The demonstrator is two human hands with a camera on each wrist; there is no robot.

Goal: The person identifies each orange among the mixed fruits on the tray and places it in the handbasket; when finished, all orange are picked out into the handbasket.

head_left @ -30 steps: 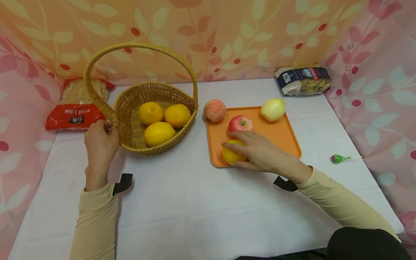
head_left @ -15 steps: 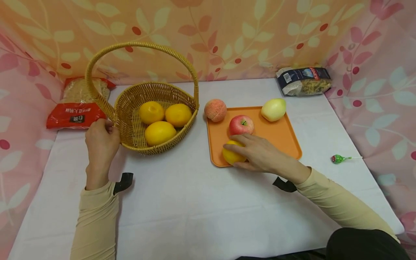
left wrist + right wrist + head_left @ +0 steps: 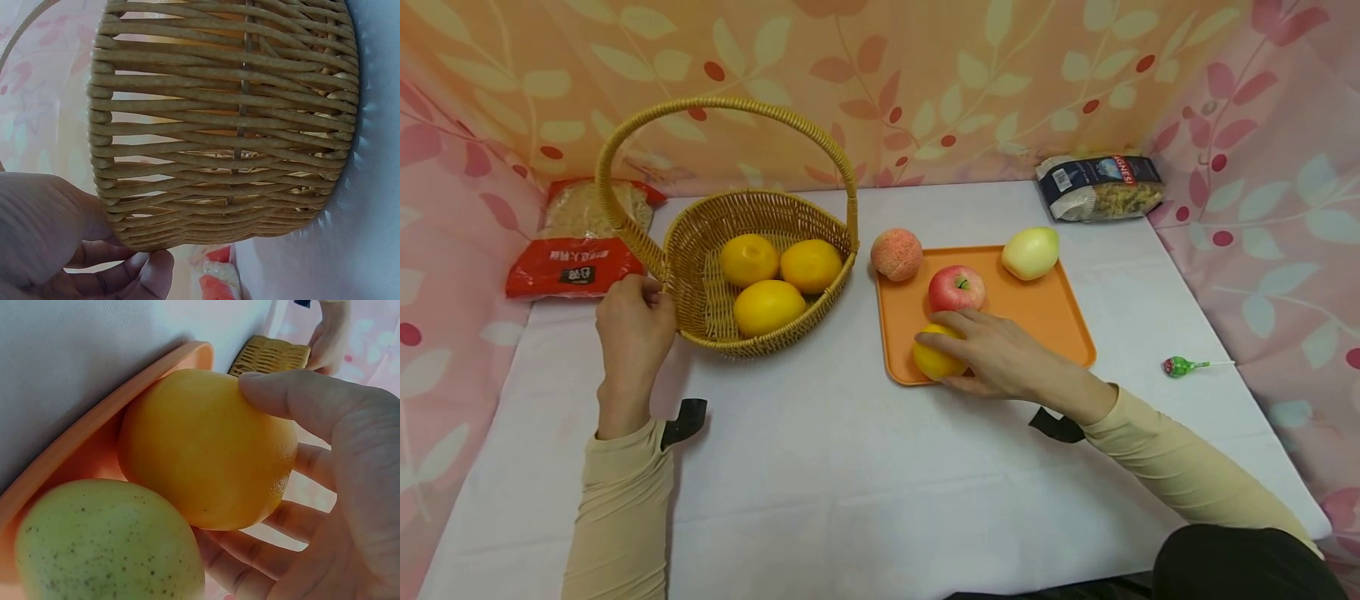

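Observation:
My left hand [image 3: 636, 333] pinches the left rim of a woven wicker basket [image 3: 760, 204], below the foot of its tall handle; in the left wrist view the fingertips [image 3: 159, 272] curl at the rim. Three yellow citrus fruits [image 3: 769, 308] lie inside. To the right, my right hand [image 3: 996, 354] grips a yellow citrus fruit [image 3: 937, 354] at the near left corner of the orange tray [image 3: 1037, 321]. Its thumb [image 3: 275, 394] presses one side while the fingers curl around the other. A speckled green fruit [image 3: 106, 544] sits against it, hidden under the hand in the head view.
A red apple [image 3: 957, 288] is just behind the right hand. A peach [image 3: 897, 254] and a pale green fruit [image 3: 1030, 253] occupy the tray's back corners. Red pasta bag [image 3: 580, 242] behind left, dark pasta bag [image 3: 1101, 187] back right, lollipop [image 3: 1183, 366] near the table's right edge.
The right hand's fingers have shifted very slightly around the yellow citrus fruit. The left hand, basket and other fruits stay where they were.

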